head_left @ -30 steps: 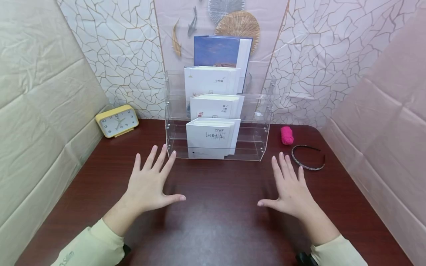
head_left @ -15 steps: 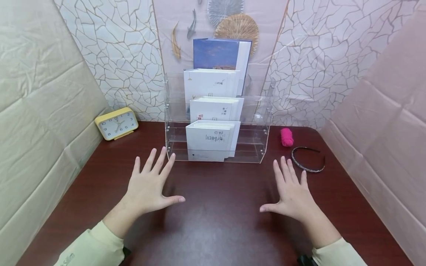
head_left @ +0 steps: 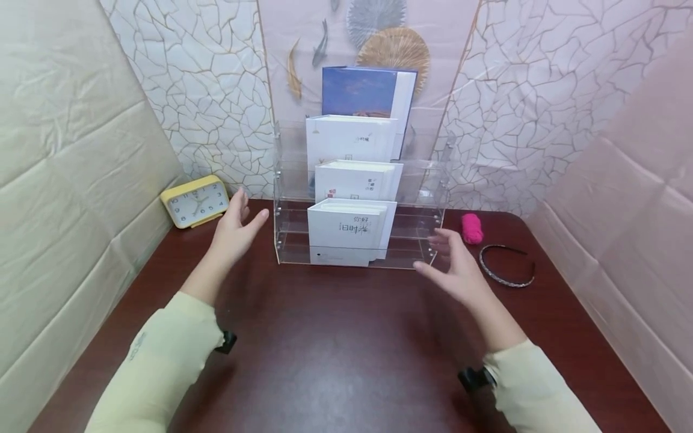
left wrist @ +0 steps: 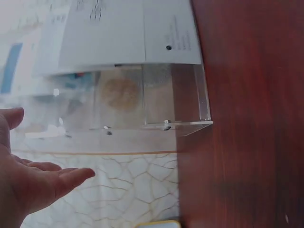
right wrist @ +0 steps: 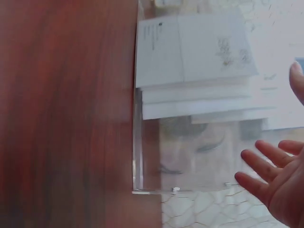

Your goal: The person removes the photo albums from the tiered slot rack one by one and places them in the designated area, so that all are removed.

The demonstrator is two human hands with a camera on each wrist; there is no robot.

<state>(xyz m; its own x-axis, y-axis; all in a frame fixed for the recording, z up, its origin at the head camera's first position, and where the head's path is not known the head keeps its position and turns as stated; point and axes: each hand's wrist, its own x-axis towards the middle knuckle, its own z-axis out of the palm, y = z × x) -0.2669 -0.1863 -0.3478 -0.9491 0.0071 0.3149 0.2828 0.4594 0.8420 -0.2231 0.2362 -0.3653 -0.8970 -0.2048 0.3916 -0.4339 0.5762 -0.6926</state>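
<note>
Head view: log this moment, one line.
rack: holds books | left hand: empty, near rack's left side | right hand: empty, near rack's right side

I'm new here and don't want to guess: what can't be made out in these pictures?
Lower part of the blue book: head view, mostly hidden by a white book.
Smallest print on the front book: head view, too small.
Most of the yellow clock: left wrist view, cut off by the bottom edge.
Whether the right hand touches the clear rack: head view, its fingers cover that spot.
</note>
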